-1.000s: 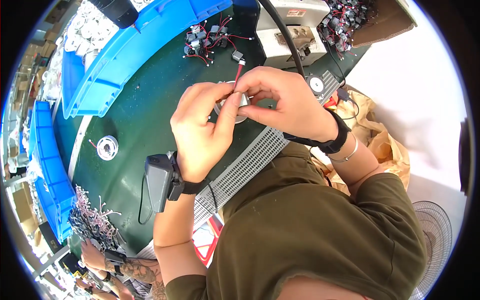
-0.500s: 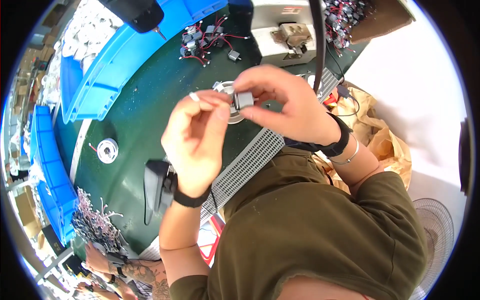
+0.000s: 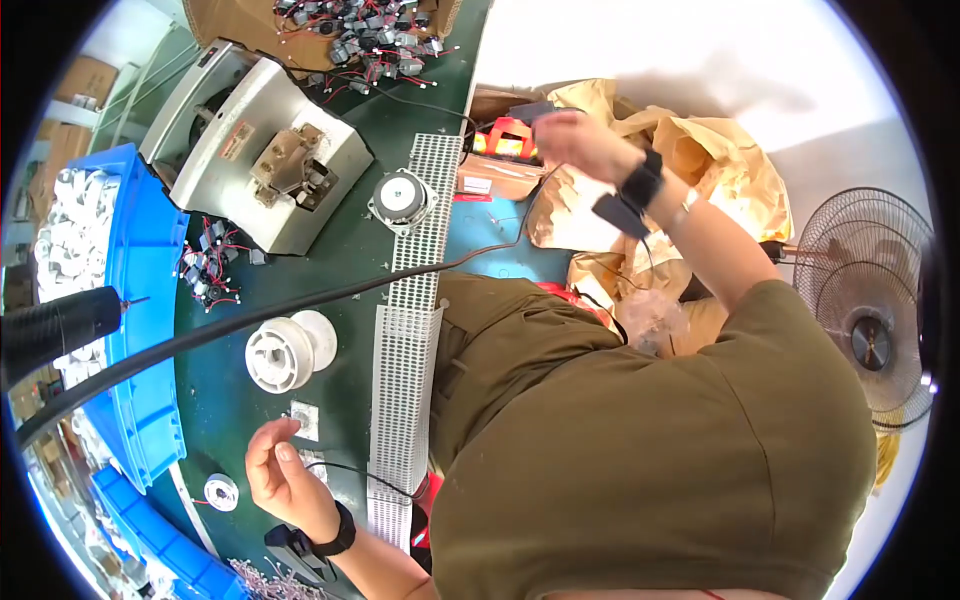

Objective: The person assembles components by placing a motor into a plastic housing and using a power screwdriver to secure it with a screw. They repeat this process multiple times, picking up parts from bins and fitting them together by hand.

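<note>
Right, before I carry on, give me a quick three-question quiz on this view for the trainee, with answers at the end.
1. Which is nearest the left hand?
a) the caged fan
b) the small white square piece
c) the brown paper
2. True or false: the caged fan stands on the person's right.
3. Fill in the colour: the large bin holding white plastic parts is ____.

Key: 1. b; 2. true; 3. blue.

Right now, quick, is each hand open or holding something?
Left hand: open, loosely curled, nothing seen in it.
Right hand: by the brown paper; can't tell if it holds anything.
</note>
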The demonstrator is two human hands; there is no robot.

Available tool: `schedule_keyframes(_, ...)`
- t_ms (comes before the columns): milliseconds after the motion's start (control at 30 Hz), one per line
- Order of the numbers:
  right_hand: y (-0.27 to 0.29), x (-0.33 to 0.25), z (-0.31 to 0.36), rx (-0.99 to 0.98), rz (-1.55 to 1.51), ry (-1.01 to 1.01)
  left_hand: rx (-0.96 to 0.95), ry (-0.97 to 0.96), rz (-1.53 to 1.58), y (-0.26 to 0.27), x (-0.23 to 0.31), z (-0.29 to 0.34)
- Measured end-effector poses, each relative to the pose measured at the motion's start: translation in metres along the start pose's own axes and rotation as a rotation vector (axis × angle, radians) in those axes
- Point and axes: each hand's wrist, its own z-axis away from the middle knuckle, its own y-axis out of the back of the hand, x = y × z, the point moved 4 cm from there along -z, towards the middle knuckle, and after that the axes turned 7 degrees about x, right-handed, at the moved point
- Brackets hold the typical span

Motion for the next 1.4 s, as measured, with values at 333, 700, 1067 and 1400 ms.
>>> schedule_keyframes(333,0.04,0.002,-0.091,0.162,0.828,0.437,0.236,0.062,-0.101,0.014,-0.016,-0.038)
schedule_keyframes(700,-0.153,-0.082,0.12,-0.729,0.769,0.615,-0.534,-0.459,-0.766,-0.077,-0.06,-0.161)
schedule_keyframes(1067,-0.29,-0.035,0.151,-0.803,0.189,0.498,-0.015,-0.311,-0.184,-0.007,0.02,-0.089)
schedule_keyframes(1400,-0.277,-0.034,0.14,-0.855,-0.06,0.167,0.05,-0.459,-0.068,0.001,0.054,-0.024)
